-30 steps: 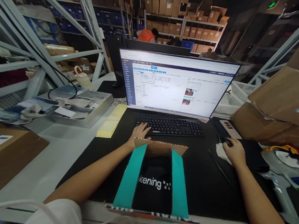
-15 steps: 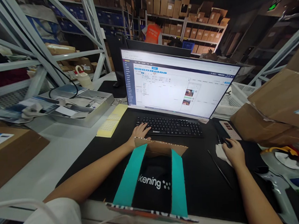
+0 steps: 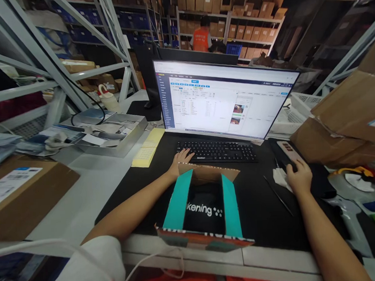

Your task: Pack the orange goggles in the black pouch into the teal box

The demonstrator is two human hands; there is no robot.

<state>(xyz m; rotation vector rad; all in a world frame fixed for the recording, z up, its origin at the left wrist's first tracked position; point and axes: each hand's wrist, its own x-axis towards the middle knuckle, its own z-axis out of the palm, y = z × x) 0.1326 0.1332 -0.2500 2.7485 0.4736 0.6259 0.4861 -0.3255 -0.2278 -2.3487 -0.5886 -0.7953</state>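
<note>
My left hand [image 3: 182, 157] rests with outstretched fingers on the left end of a black keyboard [image 3: 221, 151]. Over at the right, my right hand [image 3: 299, 177] is closed over a dark computer mouse, mostly hidden under the fingers. A crumpled white tissue [image 3: 281, 178] lies beside that hand. Between my forearms stands an open cardboard box [image 3: 173, 206] with teal flaps, holding a black item [image 3: 203, 198] with white lettering that reads "kening". Behind the keyboard, a lit monitor [image 3: 213, 105] displays a window with a list.
Yellow paper slips [image 3: 148, 149] and a grey tray [image 3: 118, 142] of papers are on the left, near a labelled carton [image 3: 27, 195]. A thin dark rod [image 3: 278, 196], a grey scanner [image 3: 351, 220] and stacked cartons [image 3: 346, 111] occupy the right. A person in an orange vest [image 3: 201, 39] stands by shelves.
My view has shifted, so the desk items appear higher at the front and slightly to the right. List entries now fill the on-screen window. Both hands keep their places.
</note>
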